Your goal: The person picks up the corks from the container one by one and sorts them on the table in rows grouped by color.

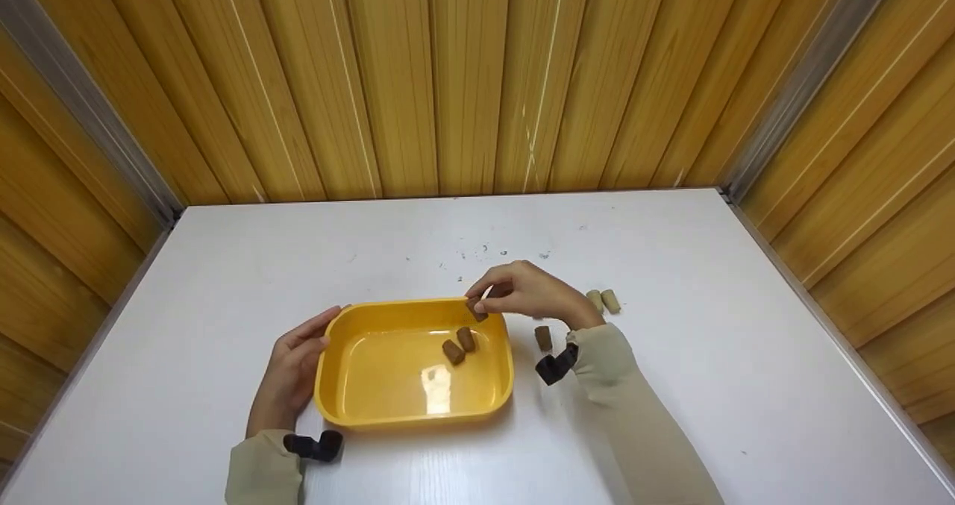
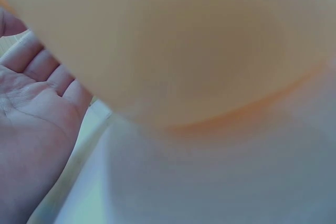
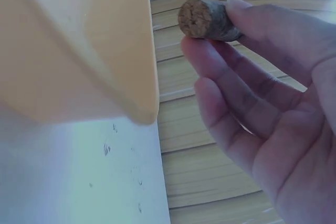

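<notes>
Brown cork (image 3: 202, 19) pinched; yellow tray (image 1: 377, 374) upright

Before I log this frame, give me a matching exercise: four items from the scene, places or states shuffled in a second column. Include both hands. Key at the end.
Column one
1. Left hand
2. Right hand
3. Pair of brown corks
4. Pair of pale corks

Column two
A. Lying inside the yellow tray
B. At the left side of the tray
C. On the white table, to the right of the tray
D. Pinching a single brown cork

Right pairs: 1-B, 2-D, 3-A, 4-C
</notes>
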A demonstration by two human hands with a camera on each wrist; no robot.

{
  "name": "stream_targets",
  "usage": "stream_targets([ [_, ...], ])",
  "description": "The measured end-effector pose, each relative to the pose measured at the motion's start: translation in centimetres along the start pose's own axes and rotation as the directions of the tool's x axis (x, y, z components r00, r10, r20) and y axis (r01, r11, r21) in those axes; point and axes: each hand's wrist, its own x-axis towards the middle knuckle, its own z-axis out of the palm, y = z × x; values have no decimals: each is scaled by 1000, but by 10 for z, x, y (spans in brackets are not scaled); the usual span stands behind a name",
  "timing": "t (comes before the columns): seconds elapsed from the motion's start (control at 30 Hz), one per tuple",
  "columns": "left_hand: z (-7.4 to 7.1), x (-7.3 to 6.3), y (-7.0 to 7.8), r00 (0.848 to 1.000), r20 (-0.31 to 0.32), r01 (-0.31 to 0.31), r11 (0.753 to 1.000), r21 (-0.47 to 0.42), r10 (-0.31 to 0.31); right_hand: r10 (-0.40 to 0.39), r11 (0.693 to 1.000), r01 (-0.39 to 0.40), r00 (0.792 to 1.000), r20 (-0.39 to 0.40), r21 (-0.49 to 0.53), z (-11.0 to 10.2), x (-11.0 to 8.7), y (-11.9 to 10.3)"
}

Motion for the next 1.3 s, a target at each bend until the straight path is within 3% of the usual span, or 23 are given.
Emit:
stream_targets([
  [0.2, 0, -1, 1, 1000, -4, 1, 1000, 6, -1, -20, 1000, 19, 998, -61, -14, -6, -11, 11],
  [0.37, -1, -2, 1, 1000, 17, -10, 1000, 2, 10, 7, 1000, -6, 996, -94, 12, -10, -20, 18],
  [0.6, -2, -2, 1, 1000, 0, 5, 1000, 28, -5, 29, 1000, -28, 988, -151, 11, -13, -32, 26],
  [0.9, -4, -2, -1, 1000, 30, -7, 1000, 3, 7, 101, 995, -101, 975, -197, 8, -19, -51, 43],
  [1.3, 0, 0, 0, 1000, -22, 13, 999, 39, -12, 191, 981, -194, 957, -216, 6, -27, -79, 65],
])
